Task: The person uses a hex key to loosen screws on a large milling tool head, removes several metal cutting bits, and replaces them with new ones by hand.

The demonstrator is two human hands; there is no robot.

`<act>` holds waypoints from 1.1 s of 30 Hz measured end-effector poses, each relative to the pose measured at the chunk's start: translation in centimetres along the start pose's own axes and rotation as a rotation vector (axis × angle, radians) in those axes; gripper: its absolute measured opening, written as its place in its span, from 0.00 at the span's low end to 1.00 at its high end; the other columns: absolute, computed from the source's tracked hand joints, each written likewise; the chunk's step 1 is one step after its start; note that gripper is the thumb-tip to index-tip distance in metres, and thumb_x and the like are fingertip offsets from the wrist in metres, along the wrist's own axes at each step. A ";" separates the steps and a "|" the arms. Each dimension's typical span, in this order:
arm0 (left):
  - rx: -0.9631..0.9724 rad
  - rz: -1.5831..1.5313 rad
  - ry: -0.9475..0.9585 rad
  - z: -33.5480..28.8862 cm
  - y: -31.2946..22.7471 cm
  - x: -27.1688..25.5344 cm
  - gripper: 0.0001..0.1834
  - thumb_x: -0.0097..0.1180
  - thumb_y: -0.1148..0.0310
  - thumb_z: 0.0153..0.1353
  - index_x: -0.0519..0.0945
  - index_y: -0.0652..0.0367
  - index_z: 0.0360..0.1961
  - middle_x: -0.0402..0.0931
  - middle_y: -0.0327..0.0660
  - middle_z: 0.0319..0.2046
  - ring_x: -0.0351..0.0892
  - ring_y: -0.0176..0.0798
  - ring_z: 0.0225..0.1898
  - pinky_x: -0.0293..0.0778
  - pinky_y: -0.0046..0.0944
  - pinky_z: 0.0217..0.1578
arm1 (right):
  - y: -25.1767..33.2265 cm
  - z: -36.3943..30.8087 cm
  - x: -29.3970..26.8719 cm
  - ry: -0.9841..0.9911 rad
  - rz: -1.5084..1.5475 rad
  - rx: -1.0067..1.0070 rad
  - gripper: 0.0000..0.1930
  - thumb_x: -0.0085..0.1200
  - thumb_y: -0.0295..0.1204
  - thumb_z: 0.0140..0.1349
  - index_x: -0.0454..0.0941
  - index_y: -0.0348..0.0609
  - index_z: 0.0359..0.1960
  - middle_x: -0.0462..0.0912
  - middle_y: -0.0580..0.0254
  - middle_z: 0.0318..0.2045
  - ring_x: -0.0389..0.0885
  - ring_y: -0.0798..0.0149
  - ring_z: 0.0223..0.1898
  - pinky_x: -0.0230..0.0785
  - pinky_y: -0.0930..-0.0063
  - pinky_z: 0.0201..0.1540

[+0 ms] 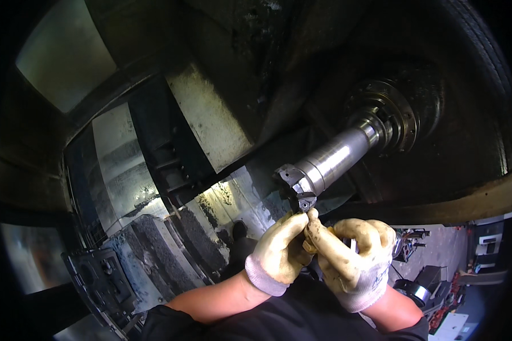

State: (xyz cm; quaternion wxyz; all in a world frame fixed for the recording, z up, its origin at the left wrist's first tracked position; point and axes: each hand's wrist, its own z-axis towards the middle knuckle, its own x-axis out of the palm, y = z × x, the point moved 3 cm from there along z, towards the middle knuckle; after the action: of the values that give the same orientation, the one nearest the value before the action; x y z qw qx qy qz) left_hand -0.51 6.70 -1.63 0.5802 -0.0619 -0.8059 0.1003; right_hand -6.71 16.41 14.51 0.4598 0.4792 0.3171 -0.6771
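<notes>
A steel milling cutter head (294,183) sits at the end of a shiny cylindrical arbor (338,156), which slants down toward me. On its near edge is a cutting insert with a small screw hole (305,205). My left hand (281,244), in a stained pale work glove, is pinched closed just below that insert. Beside it my right hand (355,256), gloved alike, has its foremost fingertips against the cutter's lower edge and its other fingers curled in. A small pale, shiny piece (354,245) shows between the right fingers; its kind is unclear. Whatever the fingertips pinch is hidden.
The arbor runs back into a round bolted spindle flange (401,116) in a dark machine enclosure. Metal slide covers (125,165) and dark chip piles (159,250) lie to the left. A black panel (99,278) stands lower left. Workshop equipment (432,284) shows outside, lower right.
</notes>
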 end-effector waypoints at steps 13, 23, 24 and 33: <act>0.108 0.138 -0.002 -0.6 0.0 0.9 0.19 0.53 0.82 0.66 0.77 0.70 0.59 0.80 0.48 0.50 0.83 0.45 0.52 0.79 0.42 0.58 | -1.3 0.8 0.7 -0.038 0.237 -0.111 0.27 0.65 0.23 0.51 0.85 0.35 0.57 0.85 0.60 0.33 0.84 0.60 0.32 0.75 0.66 0.36; 0.827 1.190 0.128 -1.7 -2.3 3.3 0.28 0.61 0.90 0.59 0.75 0.73 0.62 0.80 0.57 0.57 0.83 0.54 0.58 0.80 0.44 0.59 | -2.2 1.0 0.8 -0.091 0.107 -0.179 0.23 0.68 0.33 0.44 0.90 0.58 0.47 0.84 0.72 0.48 0.82 0.64 0.45 0.72 0.65 0.43; 0.844 1.203 0.140 -1.9 -2.2 3.4 0.28 0.61 0.90 0.59 0.75 0.73 0.63 0.79 0.57 0.58 0.83 0.55 0.59 0.80 0.44 0.59 | -2.1 0.9 0.7 -0.096 0.070 -0.177 0.23 0.68 0.34 0.44 0.90 0.60 0.47 0.83 0.73 0.48 0.81 0.64 0.46 0.71 0.65 0.44; 0.744 1.086 0.168 -1.8 -1.6 3.9 0.28 0.59 0.90 0.60 0.76 0.71 0.64 0.80 0.52 0.58 0.84 0.47 0.55 0.81 0.39 0.56 | -2.9 1.9 0.0 0.135 0.458 -0.162 0.24 0.66 0.22 0.49 0.83 0.33 0.52 0.84 0.56 0.36 0.85 0.56 0.31 0.77 0.63 0.34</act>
State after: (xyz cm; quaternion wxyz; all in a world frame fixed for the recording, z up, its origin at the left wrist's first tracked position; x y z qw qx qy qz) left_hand -0.02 6.19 2.92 0.4906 -0.2624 -0.5239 0.6449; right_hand -10.12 15.87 15.11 0.6161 0.5442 0.2832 -0.4941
